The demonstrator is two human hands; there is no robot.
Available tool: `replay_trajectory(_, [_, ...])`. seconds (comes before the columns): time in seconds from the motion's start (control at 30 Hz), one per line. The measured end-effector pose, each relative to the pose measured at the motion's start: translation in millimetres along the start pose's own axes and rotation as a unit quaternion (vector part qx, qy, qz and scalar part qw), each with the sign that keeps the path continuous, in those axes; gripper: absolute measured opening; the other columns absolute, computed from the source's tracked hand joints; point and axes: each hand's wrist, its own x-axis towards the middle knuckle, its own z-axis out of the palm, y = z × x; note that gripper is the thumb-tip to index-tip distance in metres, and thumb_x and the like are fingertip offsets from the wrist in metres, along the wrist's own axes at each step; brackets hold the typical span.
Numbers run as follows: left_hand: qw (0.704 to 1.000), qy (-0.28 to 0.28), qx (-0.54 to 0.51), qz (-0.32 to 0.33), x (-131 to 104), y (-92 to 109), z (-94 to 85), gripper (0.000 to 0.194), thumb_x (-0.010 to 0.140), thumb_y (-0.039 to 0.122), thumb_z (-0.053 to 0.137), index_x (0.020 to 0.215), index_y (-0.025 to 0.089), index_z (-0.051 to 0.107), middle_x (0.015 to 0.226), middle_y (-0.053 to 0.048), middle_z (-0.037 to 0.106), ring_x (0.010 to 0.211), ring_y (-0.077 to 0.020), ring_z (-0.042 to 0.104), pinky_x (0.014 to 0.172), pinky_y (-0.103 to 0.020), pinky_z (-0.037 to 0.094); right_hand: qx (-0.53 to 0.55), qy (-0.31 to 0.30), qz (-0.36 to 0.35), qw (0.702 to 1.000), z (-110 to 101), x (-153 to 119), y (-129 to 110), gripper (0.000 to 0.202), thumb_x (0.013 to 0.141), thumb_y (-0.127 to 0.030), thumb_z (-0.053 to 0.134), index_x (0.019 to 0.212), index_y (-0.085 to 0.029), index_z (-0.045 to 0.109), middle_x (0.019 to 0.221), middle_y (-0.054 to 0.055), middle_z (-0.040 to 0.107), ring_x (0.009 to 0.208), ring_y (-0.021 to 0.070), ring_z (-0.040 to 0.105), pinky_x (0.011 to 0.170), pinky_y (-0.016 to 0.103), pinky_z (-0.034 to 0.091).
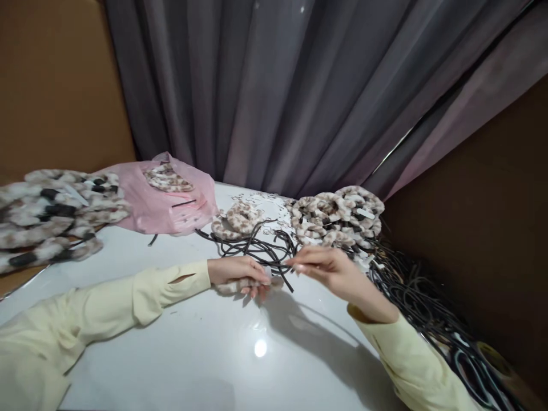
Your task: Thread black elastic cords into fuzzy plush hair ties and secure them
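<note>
Yellow sleeves (107,302) reach past looped rings (314,208): left hand (240,269) clamped on a seemingly unlooped furry strip (230,287), right hand's (338,273) grip unclear.

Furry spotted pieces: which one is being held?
The furry piece in the left hand, at front centre; the others lie farther back or off to the sides, ungripped.

- table (180,354): smooth, glossy white, lamp glare near its front edge
- curtain (265,91): matt cloth, pleated, past the far edge
- bag (171,205): thin, crinkled pink plastic, far left corner
- rings (334,214): fluffy plush, far right corner
- sleeves (141,294): matt cloth
</note>
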Motion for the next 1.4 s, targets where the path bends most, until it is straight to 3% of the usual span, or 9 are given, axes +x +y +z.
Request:
replay_trajectory(0.07, [0.999, -0.015, -0.037, -0.007, 1.2, 0.0, -5.3, 0.024, 0.074, 0.032, 0.065, 0.075, 0.009, 0.060, 0.073, -0.010, 0.069, 0.035, -0.0022, 0.041, 0.030, -0.016, 0.016, 0.044, -0.063, 0.059, 0.995, 15.7, 6.7, 20.1, 0.024, 0.075, -0.038, 0.064, 0.082, -0.016, 0.071, 0.067, 0.005, 0.066, 0.057, 0.0135, 0.056, 0.053, 0.025, 0.046])
replay_trajectory(0.2, [0.995, -0.031, -0.092, -0.031, 2.7, -0.1, -10.0, 0.020, 0.079, 0.029, 0.059, 0.073, 0.011, 0.053, 0.069, -0.012, 0.069, 0.028, -0.0007, 0.027, 0.028, -0.017, 0.007, 0.125, -0.082, 0.173, 0.974, 35.1, 12.5, 53.7, 0.034, 0.068, -0.045, 0.069, 0.077, -0.013, 0.066, 0.052, -0.001, 0.058, 0.039, 0.0078, 0.045, 0.040, 0.020, 0.037])
replay_trajectory(0.43, [0.989, -0.019, -0.137, -0.048, 2.2, 1.6, -8.2, 0.021, 0.077, 0.027, 0.062, 0.072, 0.013, 0.047, 0.069, -0.008, 0.067, 0.032, -0.0005, 0.030, 0.029, -0.013, 0.013, 0.115, -0.088, 0.140, 0.980, 28.4, 16.0, 58.6, 0.038, 0.081, -0.045, 0.054, 0.069, -0.012, 0.067, 0.048, -0.002, 0.052, 0.041, 0.0049, 0.033, 0.040, 0.019, 0.026])
replay_trajectory(0.57, [0.986, 0.000, -0.148, -0.081, 3.1, 0.7, -10.2, 0.020, 0.074, 0.026, 0.065, 0.078, 0.014, 0.049, 0.059, -0.003, 0.061, 0.032, 0.0003, 0.026, 0.029, -0.010, 0.011, 0.179, -0.081, 0.144, 0.970, 30.6, 16.2, 57.4, 0.027, 0.077, -0.038, 0.061, 0.086, -0.013, 0.068, 0.063, 0.003, 0.065, 0.051, 0.0089, 0.051, 0.046, 0.020, 0.036])
replay_trajectory(0.7, [0.986, 0.003, -0.145, -0.080, 3.8, 0.0, -11.1, 0.020, 0.073, 0.024, 0.065, 0.080, 0.014, 0.050, 0.059, -0.003, 0.060, 0.032, 0.0002, 0.026, 0.029, -0.010, 0.012, 0.173, -0.053, 0.147, 0.972, 32.9, 16.7, 58.8, 0.021, 0.068, -0.030, 0.070, 0.081, -0.014, 0.070, 0.071, 0.004, 0.070, 0.063, 0.0143, 0.063, 0.059, 0.023, 0.047])
replay_trajectory(0.83, [0.988, 0.012, -0.133, -0.076, 2.6, 1.1, -9.0, 0.020, 0.077, 0.028, 0.062, 0.083, 0.014, 0.049, 0.062, -0.004, 0.062, 0.033, -0.0003, 0.028, 0.030, -0.010, 0.014, 0.079, -0.029, 0.109, 0.991, 29.0, 17.1, 55.4, 0.014, 0.070, -0.023, 0.070, 0.080, -0.015, 0.072, 0.075, 0.005, 0.071, 0.069, 0.0154, 0.064, 0.065, 0.024, 0.048])
replay_trajectory(0.97, [0.992, 0.031, -0.102, -0.069, 0.6, 4.9, -3.5, 0.029, 0.082, 0.042, 0.056, 0.083, 0.015, 0.048, 0.063, -0.005, 0.062, 0.033, 0.0002, 0.026, 0.030, -0.011, 0.012, -0.023, -0.017, 0.001, 1.000, 27.2, 15.3, 50.7, 0.008, 0.075, -0.017, 0.066, 0.079, -0.016, 0.073, 0.072, 0.005, 0.069, 0.069, 0.0146, 0.060, 0.067, 0.024, 0.047])
replay_trajectory(1.1, [0.996, 0.023, -0.083, -0.040, 0.5, 4.8, 0.4, 0.035, 0.082, 0.049, 0.052, 0.081, 0.014, 0.048, 0.064, -0.005, 0.062, 0.033, 0.0006, 0.025, 0.031, -0.012, 0.012, -0.053, -0.021, -0.078, 0.995, 32.5, 13.5, 52.6, 0.011, 0.078, -0.012, 0.062, 0.080, -0.015, 0.072, 0.072, 0.006, 0.068, 0.071, 0.0146, 0.058, 0.067, 0.025, 0.047])
replay_trajectory(1.4, [0.997, 0.021, -0.075, 0.019, -1.1, -2.5, 1.8, 0.028, 0.080, 0.038, 0.061, 0.079, 0.014, 0.047, 0.070, -0.005, 0.065, 0.035, 0.0019, 0.025, 0.034, -0.014, 0.014, -0.117, 0.001, -0.107, 0.987, 39.6, 12.2, 59.5, 0.015, 0.077, -0.005, 0.059, 0.076, -0.015, 0.071, 0.075, 0.005, 0.065, 0.072, 0.0150, 0.058, 0.065, 0.025, 0.046])
